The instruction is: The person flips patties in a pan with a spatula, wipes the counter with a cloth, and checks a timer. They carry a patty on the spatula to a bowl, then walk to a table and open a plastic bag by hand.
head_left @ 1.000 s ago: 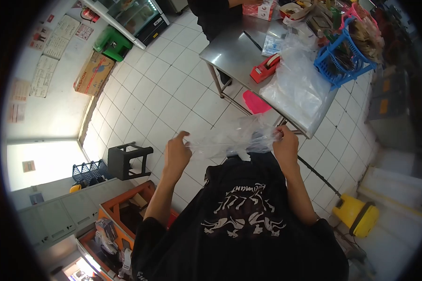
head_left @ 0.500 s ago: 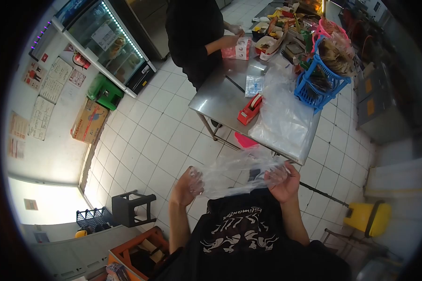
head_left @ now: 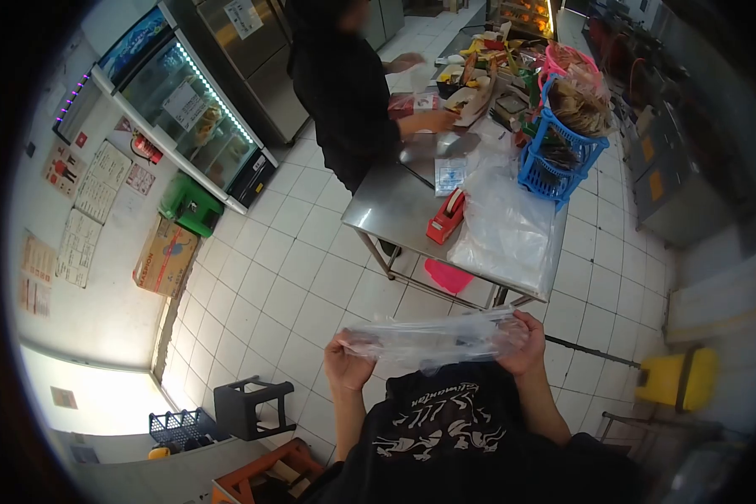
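A clear plastic bag (head_left: 437,338) is stretched sideways in front of my dark shirt, above the tiled floor. My left hand (head_left: 349,359) is closed on its left end, and my right hand (head_left: 522,343) grips the right end. Beyond it, on the steel table (head_left: 378,202), lies a stack of clear plastic bags (head_left: 508,239). A red tape dispenser (head_left: 447,217) sits beside that stack, with a blue and white packet (head_left: 450,177) just behind.
A person in dark clothes (head_left: 340,101) stands at the table's far left. Blue basket (head_left: 563,160) and pink basket (head_left: 573,63) are at its right side. A black stool (head_left: 252,407) and an orange crate (head_left: 265,479) stand lower left; a yellow container (head_left: 679,380) is at right.
The bag has been pulled into a flatter, narrower strip between my hands. The other person's hands have moved apart, one now reaching over the table. The view has shifted slightly.
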The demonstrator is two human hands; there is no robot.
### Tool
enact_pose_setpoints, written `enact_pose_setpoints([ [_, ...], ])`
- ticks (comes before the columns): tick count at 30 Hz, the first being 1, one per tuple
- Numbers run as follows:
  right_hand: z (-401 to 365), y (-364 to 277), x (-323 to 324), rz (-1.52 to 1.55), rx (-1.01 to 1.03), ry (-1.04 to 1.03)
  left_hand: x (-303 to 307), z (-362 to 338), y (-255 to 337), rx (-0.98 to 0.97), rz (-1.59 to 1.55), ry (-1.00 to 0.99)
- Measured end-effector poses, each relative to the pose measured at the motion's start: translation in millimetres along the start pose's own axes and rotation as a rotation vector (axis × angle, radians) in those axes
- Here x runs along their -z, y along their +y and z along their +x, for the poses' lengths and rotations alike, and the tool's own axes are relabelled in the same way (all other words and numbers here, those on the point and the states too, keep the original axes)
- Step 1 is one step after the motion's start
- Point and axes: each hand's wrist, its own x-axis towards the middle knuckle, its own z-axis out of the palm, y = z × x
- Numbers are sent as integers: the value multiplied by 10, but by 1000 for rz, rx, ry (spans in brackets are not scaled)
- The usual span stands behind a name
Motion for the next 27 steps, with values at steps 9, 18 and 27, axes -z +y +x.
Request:
enact_pose_setpoints([
  [9,-152,-144,-499,-1157,225,42,-471,-25,84,-279,1378,130],
  [18,57,653,-174,-1862,541,-442,-847,-158,-532,184,842,138],
  [27,27,235,242,-2643,152,-97,-254,-271,-211,58,1440,-218],
])
